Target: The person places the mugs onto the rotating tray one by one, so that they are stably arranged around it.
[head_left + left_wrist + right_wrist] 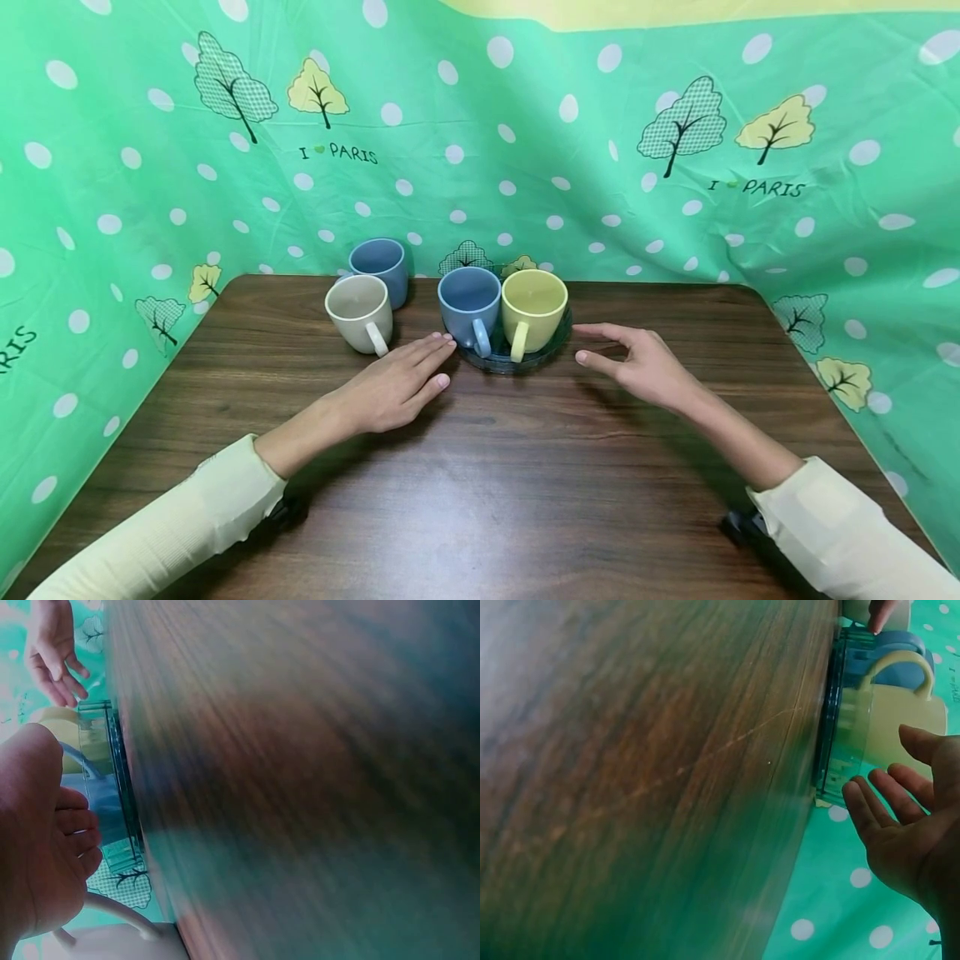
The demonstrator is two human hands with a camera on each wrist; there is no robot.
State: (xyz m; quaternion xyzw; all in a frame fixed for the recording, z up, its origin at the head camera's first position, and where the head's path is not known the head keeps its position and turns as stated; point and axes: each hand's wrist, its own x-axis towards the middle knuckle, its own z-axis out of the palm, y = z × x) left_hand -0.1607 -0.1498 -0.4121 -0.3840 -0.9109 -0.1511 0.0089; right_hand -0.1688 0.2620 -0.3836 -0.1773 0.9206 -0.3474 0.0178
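Note:
Side by side in a round clear glass dish [504, 363] stand a blue mug [467, 312] and a yellow mug [542, 310], handles toward me. My left hand [397, 383] is stretched out at the dish's left side, fingertips right at the rim near the blue mug. On the opposite side my right hand [643, 365] has its fingers loosely extended, with the fingertips close to the dish's right rim. In the right wrist view the dish's clear wall [847, 742] rises around the yellow mug's base. Neither hand grips anything.
Left of the dish stands a white mug [358, 312], its handle close to my left hand. Another blue mug [382, 271] is behind it, partly hidden. The brown wooden table [487, 483] ends at a green dotted cloth [465, 125] hanging behind.

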